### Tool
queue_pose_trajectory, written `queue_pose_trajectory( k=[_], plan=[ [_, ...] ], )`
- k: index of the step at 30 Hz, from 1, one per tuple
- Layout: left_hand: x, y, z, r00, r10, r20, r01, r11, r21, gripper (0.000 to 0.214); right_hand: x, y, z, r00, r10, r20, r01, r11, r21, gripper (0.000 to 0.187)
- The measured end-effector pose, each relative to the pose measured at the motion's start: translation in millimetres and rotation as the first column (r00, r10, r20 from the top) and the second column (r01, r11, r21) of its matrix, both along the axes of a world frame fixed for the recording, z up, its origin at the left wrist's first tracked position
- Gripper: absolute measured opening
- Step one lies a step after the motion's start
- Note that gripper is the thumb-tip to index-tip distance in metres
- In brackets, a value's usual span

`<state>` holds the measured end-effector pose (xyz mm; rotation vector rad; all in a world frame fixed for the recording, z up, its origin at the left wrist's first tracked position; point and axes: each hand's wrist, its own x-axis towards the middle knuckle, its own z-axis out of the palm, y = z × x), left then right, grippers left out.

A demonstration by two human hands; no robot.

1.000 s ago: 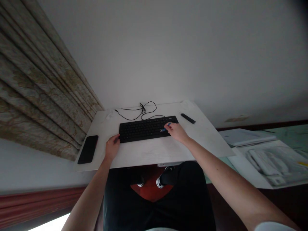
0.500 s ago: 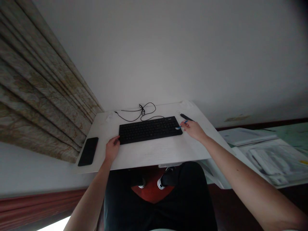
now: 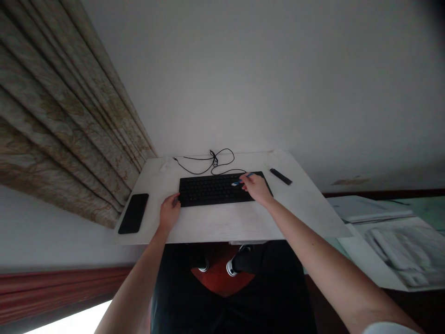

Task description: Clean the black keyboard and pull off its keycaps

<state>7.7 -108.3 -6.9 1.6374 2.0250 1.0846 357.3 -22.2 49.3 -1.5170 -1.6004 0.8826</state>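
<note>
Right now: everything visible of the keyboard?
The keyboard is black, plastic-looking, with rows of dark keys, legends unreadable. It lies flat on the white table, cord at its back edge. The left hand touches its left end; the right hand, holding a blue tool, hides part of its right side.

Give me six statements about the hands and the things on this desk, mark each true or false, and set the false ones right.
1. The right hand holds a slim tool over the keyboard. True.
2. The left hand is at the keyboard's left end. True.
3. The left hand is holding a phone. False: a black phone lies on the white desk, apart from that hand.
4. A looped black cable lies between the keyboard and the wall. True.
5. Nothing lies to the right of the keyboard. False: a narrow black strip lies there.
6. The slim tool is all red. False: it is blue with a white tip.
</note>
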Motion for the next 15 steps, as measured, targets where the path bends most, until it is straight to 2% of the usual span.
queue_pose_trajectory(
  k=[4, 8, 11, 15],
  plan=[
    [1, 1, -0.2, 1.000, -0.004, -0.014, 0.004, 1.000, 0.000, 0.041, -97, 2, -5.2, 0.975, 0.157, -0.155, -0.165, 0.985, -0.045, 0.027],
    [-1, 2, -2.4, 1.000, -0.018, -0.013, 0.019, 1.000, 0.016, 0.041, -174, 3, -8.1, 0.958, 0.279, -0.065, -0.281, 0.959, -0.033, 0.028],
    [-2, 2, -3.7, 1.000, -0.020, -0.003, 0.020, 0.999, 0.030, 0.041, -205, 3, -7.8, 0.949, 0.312, 0.048, -0.313, 0.950, 0.002, 0.028],
    [-2, 2, -3.6, 1.000, -0.023, 0.002, 0.023, 0.999, 0.049, 0.038, -210, -1, -3.5, 0.914, 0.316, 0.256, -0.326, 0.945, -0.002, 0.027]
  ],
)
